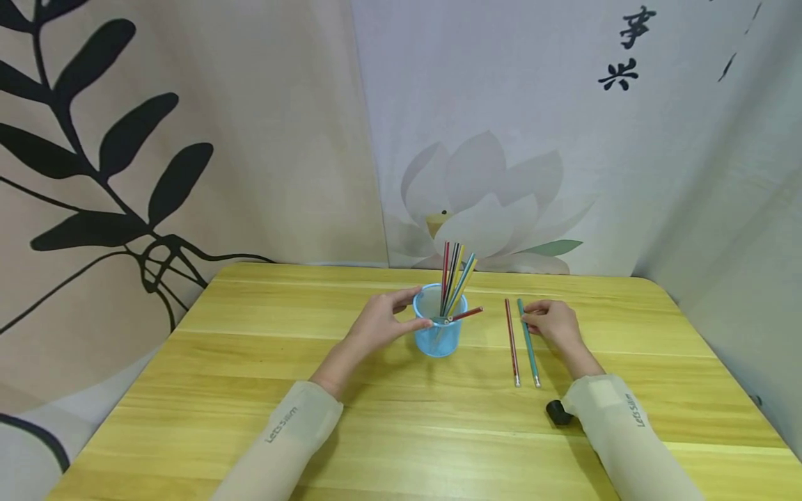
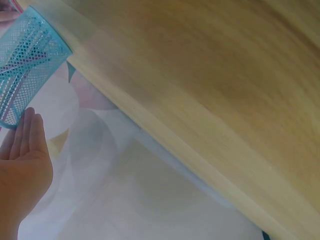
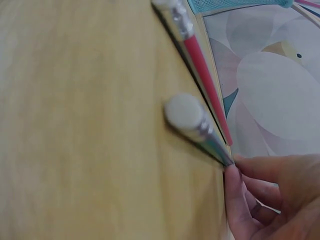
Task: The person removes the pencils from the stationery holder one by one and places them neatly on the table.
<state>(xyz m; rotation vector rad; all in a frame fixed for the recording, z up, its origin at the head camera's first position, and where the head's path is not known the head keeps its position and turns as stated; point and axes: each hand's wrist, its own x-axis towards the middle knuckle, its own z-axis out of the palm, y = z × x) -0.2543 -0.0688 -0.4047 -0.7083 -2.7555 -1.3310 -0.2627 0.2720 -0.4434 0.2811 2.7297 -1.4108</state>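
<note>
A light blue mesh pencil cup (image 1: 437,342) stands upright on the table, several pencils (image 1: 454,278) leaning in it. One dark red pencil (image 1: 468,314) tilts low over its right rim. My left hand (image 1: 376,325) holds the cup at its left side, thumb at the near rim and fingers behind; in the left wrist view the fingertips meet the mesh. To the right, my right hand (image 1: 554,323) pinches the far part of a teal pencil (image 1: 532,358) with thumb and fingertips. The white eraser end (image 3: 184,111) points towards me. Alongside lies a red pencil (image 1: 512,344).
A small black object (image 1: 558,412) sits on the table beside the right sleeve (image 1: 604,400). The wooden table (image 1: 188,410) ends at the back against a printed curtain (image 1: 301,139) with leaves and a lotus.
</note>
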